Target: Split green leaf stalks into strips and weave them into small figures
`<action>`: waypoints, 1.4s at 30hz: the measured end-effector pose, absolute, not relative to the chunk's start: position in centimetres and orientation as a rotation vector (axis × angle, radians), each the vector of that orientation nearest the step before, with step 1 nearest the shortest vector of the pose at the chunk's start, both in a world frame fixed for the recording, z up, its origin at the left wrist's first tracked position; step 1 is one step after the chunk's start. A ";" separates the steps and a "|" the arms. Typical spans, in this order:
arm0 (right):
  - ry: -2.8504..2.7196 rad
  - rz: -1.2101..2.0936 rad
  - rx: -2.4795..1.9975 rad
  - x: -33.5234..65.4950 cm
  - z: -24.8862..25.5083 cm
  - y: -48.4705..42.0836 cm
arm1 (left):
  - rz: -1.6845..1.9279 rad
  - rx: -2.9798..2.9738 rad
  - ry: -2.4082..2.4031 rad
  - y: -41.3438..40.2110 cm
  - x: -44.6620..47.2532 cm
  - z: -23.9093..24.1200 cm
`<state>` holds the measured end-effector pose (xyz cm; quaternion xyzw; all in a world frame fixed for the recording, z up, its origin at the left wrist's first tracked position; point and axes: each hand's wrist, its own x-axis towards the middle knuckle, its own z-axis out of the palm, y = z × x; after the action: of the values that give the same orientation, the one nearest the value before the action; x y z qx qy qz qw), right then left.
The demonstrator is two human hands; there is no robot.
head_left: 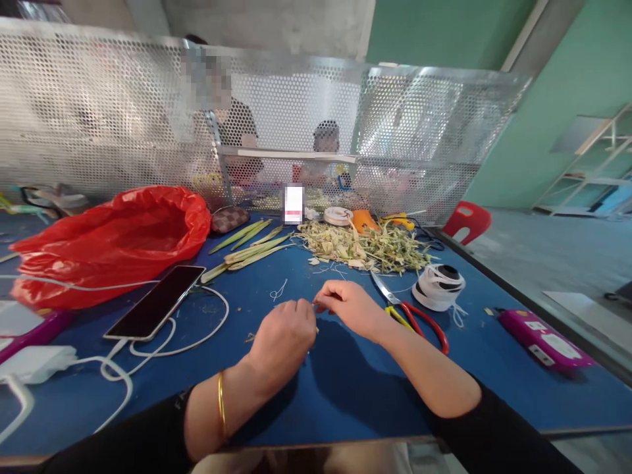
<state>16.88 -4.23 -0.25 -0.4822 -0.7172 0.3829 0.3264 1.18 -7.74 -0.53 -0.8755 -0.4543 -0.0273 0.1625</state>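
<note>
My left hand (284, 337) is curled into a loose fist over the blue table (345, 388), a gold bangle on its wrist. My right hand (348, 307) sits just to its right, fingers pinched together and pointing at the left hand. The two nearly touch. What they pinch is too thin to make out; it may be white thread. A short loop of white thread (278, 290) lies on the table just beyond the left hand. Red-handled scissors (412, 313) lie right next to my right wrist.
A white thread spool (438, 287), a heap of leaf trimmings (368, 247) and green leaf strips (247, 250) lie beyond. At left are a red plastic bag (113, 240), a phone (155, 303) on a white cable and a charger (34, 362). A pink device (543, 339) lies right. People sit behind a perforated metal screen (395, 118).
</note>
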 end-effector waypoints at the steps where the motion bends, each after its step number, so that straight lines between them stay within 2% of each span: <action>1: -1.909 1.017 -1.293 17.1 -0.3 -4.2 | -0.053 -2.514 -1.304 -8.3 1.6 -0.7; 9: -2.083 1.022 -1.385 17.9 -0.7 -3.8 | -0.152 -3.004 -1.580 -9.8 0.2 2.5; 13: -2.131 0.969 -1.420 17.8 -0.5 -4.1 | -0.274 -2.938 -1.714 -7.6 -2.1 3.7; 28: -2.203 0.821 -1.399 17.3 -1.1 -5.0 | -0.138 -3.171 -1.966 -5.6 -1.6 -0.2; 36: -2.189 0.834 -1.403 16.7 -1.2 -5.6 | -0.263 -3.306 -2.128 -5.5 -2.1 -0.1; 42: -2.176 0.875 -1.386 17.0 -1.3 -5.3 | -0.550 -3.354 -2.099 -3.5 -2.8 1.1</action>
<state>16.98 -5.26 -1.33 -0.4977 -0.7814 0.3144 0.2072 -2.77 -3.49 1.13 -0.7645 -0.4784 -0.1254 -0.4135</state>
